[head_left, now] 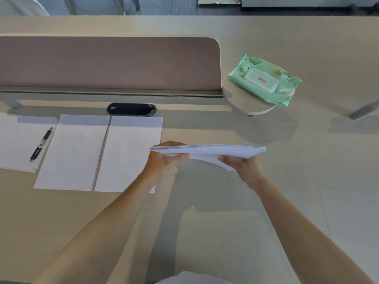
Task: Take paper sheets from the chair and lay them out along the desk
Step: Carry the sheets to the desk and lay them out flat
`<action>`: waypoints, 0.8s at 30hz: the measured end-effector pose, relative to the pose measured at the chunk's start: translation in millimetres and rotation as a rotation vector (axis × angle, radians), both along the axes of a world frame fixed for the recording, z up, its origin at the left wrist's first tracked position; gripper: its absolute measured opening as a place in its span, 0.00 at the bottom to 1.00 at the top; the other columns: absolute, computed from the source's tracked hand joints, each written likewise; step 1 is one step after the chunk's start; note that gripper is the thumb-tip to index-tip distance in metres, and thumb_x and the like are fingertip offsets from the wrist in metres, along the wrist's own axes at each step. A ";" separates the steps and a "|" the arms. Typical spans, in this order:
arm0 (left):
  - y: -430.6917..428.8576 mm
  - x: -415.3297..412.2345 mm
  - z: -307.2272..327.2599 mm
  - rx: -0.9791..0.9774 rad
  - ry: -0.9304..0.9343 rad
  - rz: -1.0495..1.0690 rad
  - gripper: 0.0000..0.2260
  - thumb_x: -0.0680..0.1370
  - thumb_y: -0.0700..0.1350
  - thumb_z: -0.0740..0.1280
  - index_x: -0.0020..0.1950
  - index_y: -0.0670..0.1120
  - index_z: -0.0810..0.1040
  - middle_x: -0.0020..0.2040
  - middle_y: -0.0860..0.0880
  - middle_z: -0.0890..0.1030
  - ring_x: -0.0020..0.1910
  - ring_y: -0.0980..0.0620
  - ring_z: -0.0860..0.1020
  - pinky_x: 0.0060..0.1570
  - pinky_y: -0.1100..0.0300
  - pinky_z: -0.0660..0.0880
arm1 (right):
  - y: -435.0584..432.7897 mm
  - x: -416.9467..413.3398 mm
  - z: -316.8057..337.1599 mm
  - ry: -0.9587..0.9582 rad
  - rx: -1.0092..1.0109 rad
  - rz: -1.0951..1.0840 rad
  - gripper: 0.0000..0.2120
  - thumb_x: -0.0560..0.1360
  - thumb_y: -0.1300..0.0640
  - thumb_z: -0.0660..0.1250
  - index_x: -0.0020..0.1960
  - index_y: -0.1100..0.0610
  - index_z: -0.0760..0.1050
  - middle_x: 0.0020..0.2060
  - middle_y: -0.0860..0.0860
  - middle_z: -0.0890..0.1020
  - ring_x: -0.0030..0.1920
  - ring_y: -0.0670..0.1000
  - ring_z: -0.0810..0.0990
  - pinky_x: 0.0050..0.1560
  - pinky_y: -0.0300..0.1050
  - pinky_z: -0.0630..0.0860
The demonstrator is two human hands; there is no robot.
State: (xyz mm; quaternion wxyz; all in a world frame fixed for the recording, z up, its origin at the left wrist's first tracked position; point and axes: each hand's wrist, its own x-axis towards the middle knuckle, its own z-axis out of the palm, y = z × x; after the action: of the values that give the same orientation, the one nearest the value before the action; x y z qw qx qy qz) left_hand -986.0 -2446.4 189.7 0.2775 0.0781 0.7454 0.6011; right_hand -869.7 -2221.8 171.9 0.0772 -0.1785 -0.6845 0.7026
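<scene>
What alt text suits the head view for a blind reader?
The left hand and right hand hold a paper stack above a beige desk. Left of it three sheets lie side by side, a black pen on the leftmost.

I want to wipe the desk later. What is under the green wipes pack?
The wipes pack lies on a small round stand, overhanging its right edge above the desk. The stand's top beneath the pack is covered.

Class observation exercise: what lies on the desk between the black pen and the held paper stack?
A white sheet beside another sheet, both flat, in the head view.
</scene>
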 end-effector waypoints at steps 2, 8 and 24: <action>0.3 0.9 -1.1 0.001 -0.013 -0.003 0.12 0.67 0.44 0.80 0.48 0.50 0.85 0.48 0.53 0.86 0.50 0.54 0.83 0.51 0.58 0.78 | 0.0 -1.1 0.7 0.008 -0.009 0.016 0.11 0.70 0.63 0.77 0.51 0.56 0.83 0.48 0.48 0.86 0.52 0.49 0.84 0.51 0.42 0.78; 1.2 0.8 2.9 0.017 0.013 -0.015 0.12 0.67 0.44 0.79 0.50 0.49 0.85 0.49 0.51 0.86 0.52 0.52 0.84 0.55 0.55 0.78 | 1.4 -2.8 0.6 0.007 -0.016 0.023 0.13 0.70 0.64 0.76 0.54 0.57 0.82 0.50 0.50 0.86 0.54 0.51 0.84 0.51 0.41 0.78; 26.5 -45.9 -2.7 -0.049 -0.142 0.160 0.10 0.68 0.43 0.80 0.48 0.44 0.86 0.47 0.49 0.87 0.50 0.52 0.85 0.57 0.55 0.78 | 6.6 -21.8 -6.1 -0.176 -0.123 -0.073 0.12 0.82 0.50 0.62 0.50 0.56 0.81 0.41 0.45 0.85 0.44 0.47 0.83 0.47 0.46 0.80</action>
State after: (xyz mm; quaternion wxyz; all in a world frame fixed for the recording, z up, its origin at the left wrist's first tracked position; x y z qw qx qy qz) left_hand -1031.9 -2419.9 187.0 0.2824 -0.0314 0.7423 0.6068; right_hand -891.5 -2215.3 165.8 0.0312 -0.2686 -0.6373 0.7216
